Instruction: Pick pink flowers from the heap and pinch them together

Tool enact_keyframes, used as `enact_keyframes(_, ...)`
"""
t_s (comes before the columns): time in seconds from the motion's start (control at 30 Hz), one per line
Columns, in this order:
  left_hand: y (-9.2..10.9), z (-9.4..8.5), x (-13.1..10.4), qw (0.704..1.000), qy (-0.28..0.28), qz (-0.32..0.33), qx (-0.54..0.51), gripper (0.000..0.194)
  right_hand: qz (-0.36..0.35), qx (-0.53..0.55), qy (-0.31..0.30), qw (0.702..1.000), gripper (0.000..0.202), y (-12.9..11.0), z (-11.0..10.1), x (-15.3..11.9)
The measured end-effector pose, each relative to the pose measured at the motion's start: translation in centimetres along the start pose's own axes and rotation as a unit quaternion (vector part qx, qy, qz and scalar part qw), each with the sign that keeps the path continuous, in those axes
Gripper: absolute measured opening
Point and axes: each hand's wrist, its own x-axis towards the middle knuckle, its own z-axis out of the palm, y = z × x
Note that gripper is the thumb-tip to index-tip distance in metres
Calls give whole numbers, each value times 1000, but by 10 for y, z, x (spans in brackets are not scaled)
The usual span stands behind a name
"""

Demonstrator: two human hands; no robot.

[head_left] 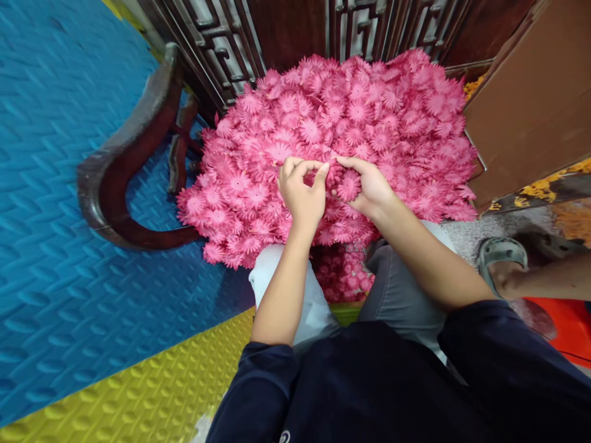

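A large heap of pink artificial flower heads point(252, 184) with thin, pointed petals spreads in front of my knees. My left hand point(300, 184) is over the middle of the heap, its thumb and index finger pinched together. Whatever sits in that pinch is too small to make out against the pink behind it. Close by on the right, my right hand point(369, 184) has its fingers curled around a pink flower head point(348, 185), which faces up beside the palm. The fingertips of both hands are nearly together.
A curved dark wooden armrest point(106, 178) stands left of the heap on blue matting point(50, 184). Behind is a carved wooden panel point(295, 31). A brown board point(530, 98) borders the right. Another person's foot in a sandal point(503, 261) is at right, near a red object point(570, 332).
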Motion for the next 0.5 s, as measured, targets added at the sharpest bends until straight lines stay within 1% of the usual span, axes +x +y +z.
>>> enact_keyframes(0.17, -3, 1, 1, 1000, 25, -2, -5, 21, -19, -6, -1, 1000, 5, 4, 0, -1)
enact_keyframes(0.3, -12, -1, 7, 999, 38, -24, -13, 35, 1, -45, 4, 999, 10, 6, -1, -2)
enact_keyframes(0.37, -14, -3, 9, 999, 38, -24, -14, 42, 9, -55, 10, 998, 10, 5, -1, -2)
enact_keyframes(0.5, -10, -3, 7, 998, 58, -8, -5, 52, 12, -50, 18, 999, 9, 1, -1, -2)
